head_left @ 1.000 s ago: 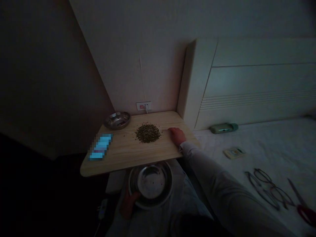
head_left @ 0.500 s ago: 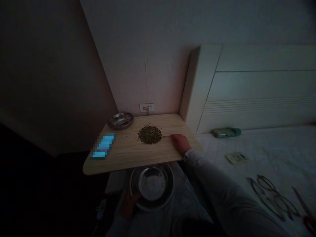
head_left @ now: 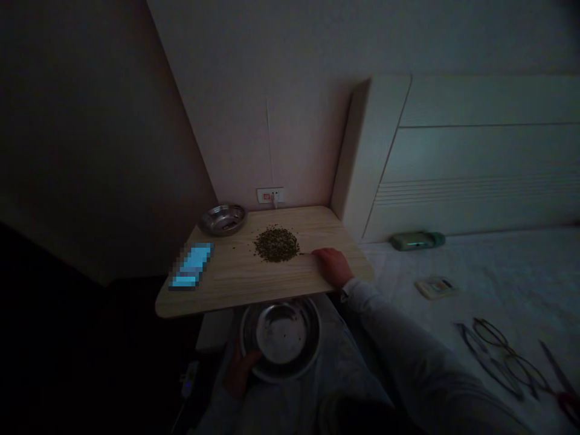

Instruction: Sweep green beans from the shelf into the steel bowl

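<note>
Granules (head_left: 277, 244) on tabletop (head_left: 226, 281) — margin all round, right hand (head_left: 333, 267) near right edge

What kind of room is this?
Most likely a bedroom: a pale headboard stands against the wall, a white sheet covers the bed beside it, and a small wooden table sits next to the bed, below a wall socket.

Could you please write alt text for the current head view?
A person's right grip holds a thin object beside a pile of small dark bits on a pale table, while the left grip holds a metal bowl below its near edge. A second metal bowl stands at far left.
</note>
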The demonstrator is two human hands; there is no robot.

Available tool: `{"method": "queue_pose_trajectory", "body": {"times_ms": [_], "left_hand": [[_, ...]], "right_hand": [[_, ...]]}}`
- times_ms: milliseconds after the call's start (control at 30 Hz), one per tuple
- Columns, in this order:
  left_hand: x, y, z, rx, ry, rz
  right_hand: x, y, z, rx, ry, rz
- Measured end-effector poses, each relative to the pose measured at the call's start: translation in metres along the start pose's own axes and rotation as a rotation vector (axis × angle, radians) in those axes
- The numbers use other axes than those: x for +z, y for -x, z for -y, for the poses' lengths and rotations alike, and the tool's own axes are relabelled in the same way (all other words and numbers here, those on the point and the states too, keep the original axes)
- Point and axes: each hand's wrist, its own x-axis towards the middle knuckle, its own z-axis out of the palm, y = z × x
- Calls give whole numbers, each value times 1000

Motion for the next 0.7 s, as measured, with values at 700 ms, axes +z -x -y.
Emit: {"method": "queue_pose_trajectory", "body": {"times_ms": [700], "left_hand": [[25, 11, -34, -11, -97, 225]], "right_hand": [[-2, 30, 28, -64, 33, 26]]}}
